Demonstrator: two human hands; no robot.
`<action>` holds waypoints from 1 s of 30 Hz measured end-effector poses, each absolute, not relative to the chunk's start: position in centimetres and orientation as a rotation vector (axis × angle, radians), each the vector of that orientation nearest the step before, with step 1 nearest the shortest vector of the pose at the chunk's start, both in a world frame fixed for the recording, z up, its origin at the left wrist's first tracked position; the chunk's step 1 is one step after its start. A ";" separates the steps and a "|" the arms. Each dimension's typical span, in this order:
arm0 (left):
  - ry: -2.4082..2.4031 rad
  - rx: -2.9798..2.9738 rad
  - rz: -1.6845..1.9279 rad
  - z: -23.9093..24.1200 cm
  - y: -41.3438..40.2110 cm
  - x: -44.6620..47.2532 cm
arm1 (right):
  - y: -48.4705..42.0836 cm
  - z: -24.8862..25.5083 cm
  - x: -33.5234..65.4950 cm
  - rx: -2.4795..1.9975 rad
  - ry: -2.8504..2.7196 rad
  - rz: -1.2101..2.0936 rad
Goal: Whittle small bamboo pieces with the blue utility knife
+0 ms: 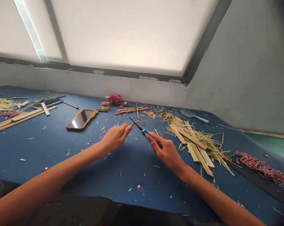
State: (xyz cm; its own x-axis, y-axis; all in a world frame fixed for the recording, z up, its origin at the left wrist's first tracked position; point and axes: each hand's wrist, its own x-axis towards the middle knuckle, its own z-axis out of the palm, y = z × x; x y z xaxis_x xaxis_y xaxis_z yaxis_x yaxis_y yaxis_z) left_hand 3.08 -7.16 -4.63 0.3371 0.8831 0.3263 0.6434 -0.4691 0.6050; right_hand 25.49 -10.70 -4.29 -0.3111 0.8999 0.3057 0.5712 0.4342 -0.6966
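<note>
Over the middle of the blue table, my left hand is closed around a thin wooden stick, whose tip pokes out past the fingers. My right hand grips a knife with a blue and black handle. Its dark, narrow blade points up and to the left, crossing close to the stick's tip; whether they touch I cannot tell. Small pale shavings lie scattered on the table beneath both hands. Beyond them rests a bundle of thin sticks.
Right of my hands are flat wood strips on a heap of shavings, a hairbrush and red-white cord. A framed mirror lies to the left, with longer strips farther out. A plush toy sits by the wall.
</note>
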 end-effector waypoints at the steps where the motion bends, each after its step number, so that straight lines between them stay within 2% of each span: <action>1: 1.271 2.082 0.921 -4.5 -7.2 3.2 | -10.7 -4.3 25.5 -1.233 -1.998 0.623; 6: 0.820 1.227 0.870 -3.8 -7.3 3.4 | -10.5 -4.9 25.7 -1.222 -1.917 0.650; 13: 0.408 0.741 0.721 -2.4 -7.4 2.7 | -9.8 -5.5 26.6 -1.127 -1.928 0.701; 20: 0.430 0.980 0.661 -2.5 -7.6 2.8 | -9.1 -5.6 27.5 -1.057 -1.989 0.674; 30: 0.811 1.601 0.863 -3.2 -8.0 3.5 | -10.1 -4.6 26.8 -1.155 -2.012 0.608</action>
